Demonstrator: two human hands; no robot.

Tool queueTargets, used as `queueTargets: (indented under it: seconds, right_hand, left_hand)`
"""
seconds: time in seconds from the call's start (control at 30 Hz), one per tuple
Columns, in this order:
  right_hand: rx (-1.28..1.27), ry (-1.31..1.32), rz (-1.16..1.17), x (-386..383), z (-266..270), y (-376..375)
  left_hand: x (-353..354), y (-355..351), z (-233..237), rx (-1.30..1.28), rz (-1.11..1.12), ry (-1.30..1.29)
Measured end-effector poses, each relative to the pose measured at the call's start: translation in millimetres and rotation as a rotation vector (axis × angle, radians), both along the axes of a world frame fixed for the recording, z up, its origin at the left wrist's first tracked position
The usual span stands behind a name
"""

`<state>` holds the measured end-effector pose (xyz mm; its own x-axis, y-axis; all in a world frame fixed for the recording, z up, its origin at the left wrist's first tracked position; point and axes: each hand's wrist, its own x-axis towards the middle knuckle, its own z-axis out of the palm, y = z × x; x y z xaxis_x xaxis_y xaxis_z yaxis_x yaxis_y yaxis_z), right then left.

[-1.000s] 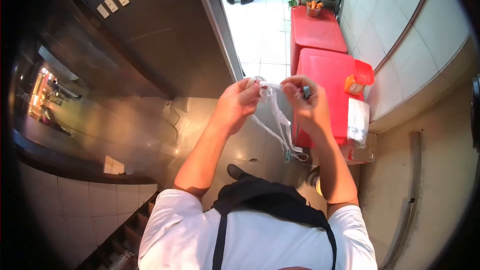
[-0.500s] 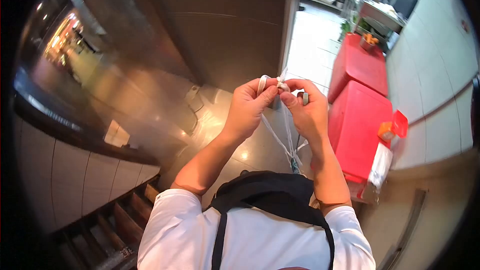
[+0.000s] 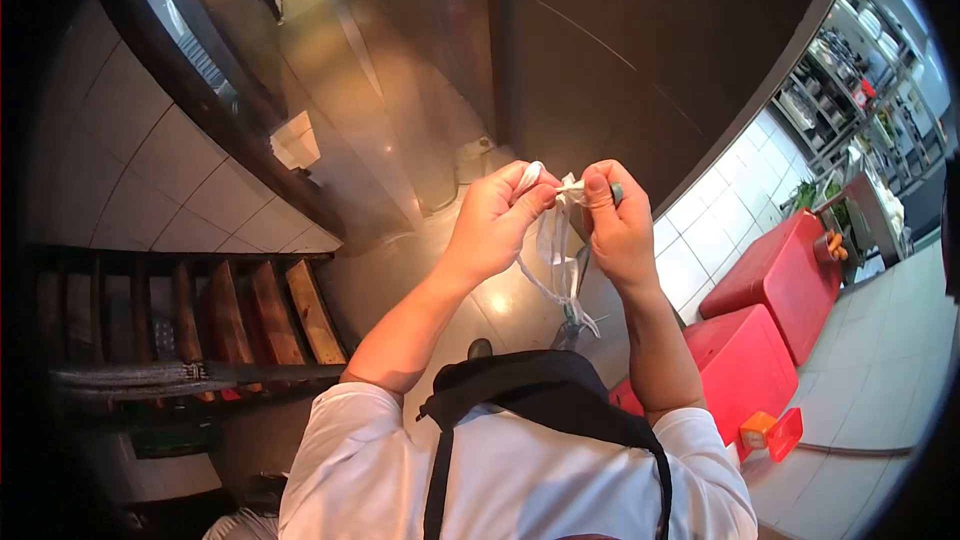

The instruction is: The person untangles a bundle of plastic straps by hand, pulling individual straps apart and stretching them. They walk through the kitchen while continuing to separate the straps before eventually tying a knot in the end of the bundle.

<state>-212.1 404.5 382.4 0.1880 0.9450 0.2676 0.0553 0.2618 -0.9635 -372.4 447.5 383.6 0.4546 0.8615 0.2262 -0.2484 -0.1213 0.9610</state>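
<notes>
My left hand (image 3: 497,222) pinches a folded loop of thin white cord (image 3: 540,285) between thumb and fingers, at chest height. Close to its right, my right hand (image 3: 620,225) grips a bunched part of the same cord, and a small grey-green item shows beside its fingers. A short stretch of cord runs between the two hands. Below them the loose strands hang down to a tangle of ends above the black apron (image 3: 540,385).
Two red bins (image 3: 745,355) stand at the right, with an orange scale (image 3: 757,429) beside them. A wooden slatted rack (image 3: 270,315) is at the left. Ahead are a dark door (image 3: 620,50) and metal kitchen shelves (image 3: 815,105). A metal cup of carrots (image 3: 832,246) sits on the far bin.
The view has turned left, bringing more of the rack into sight. My right hand has changed its hold on the cord, and the hands are slightly farther apart.
</notes>
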Motion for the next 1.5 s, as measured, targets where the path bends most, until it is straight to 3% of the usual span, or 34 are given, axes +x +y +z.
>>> queueTargets:
  seconds: [0.03,0.13,0.27,0.37,0.53,0.77,0.87,0.97,1.1,1.2,1.3,1.4,1.5]
  right_hand:
    - [0.043,0.028,-0.004,0,-1,3]
    - [0.376,-0.287,-0.131,1,-7,8]
    - [0.357,-0.233,-0.087,14,-27,7]
    - [0.332,-0.261,-0.195,23,-18,4]
    - [0.352,-0.412,-0.094,26,3,5]
    - [0.329,-0.417,-0.037,6,-1,14]
    - [0.234,-0.461,-0.063,2,-5,13]
    - [-0.003,-0.374,-0.02,5,-7,13]
    - [-0.035,-0.163,0.162,11,-26,20]
    - [0.007,-0.117,0.179,12,-27,19]
    - [0.025,-0.141,0.09,16,-25,18]
    - [0.07,-0.147,0.016,14,-29,14]
    - [0.027,-0.202,-0.038,3,-25,1]
  left_hand:
    - [4,-1,2,-0.006,0.028,-0.024]
    - [17,-6,3,0.006,0.058,-0.042]
    - [23,-5,-10,-0.046,0.118,-0.087]
    - [21,-5,-11,-0.044,0.18,-0.024]
    - [20,-4,-24,0.259,0.386,0.108]
    - [13,-10,-15,0.602,0.554,0.378]
    - [9,-8,-22,0.562,0.512,0.391]
    - [8,-13,-26,0.181,0.338,0.209]
    - [3,-3,-27,-0.064,0.185,-0.025]
    - [3,-1,-31,-0.063,0.033,0.058]
    - [3,2,-36,0.015,0.046,0.209]
    - [15,2,-43,0.036,0.223,0.098]
    - [23,-2,-43,0.092,0.251,0.027]
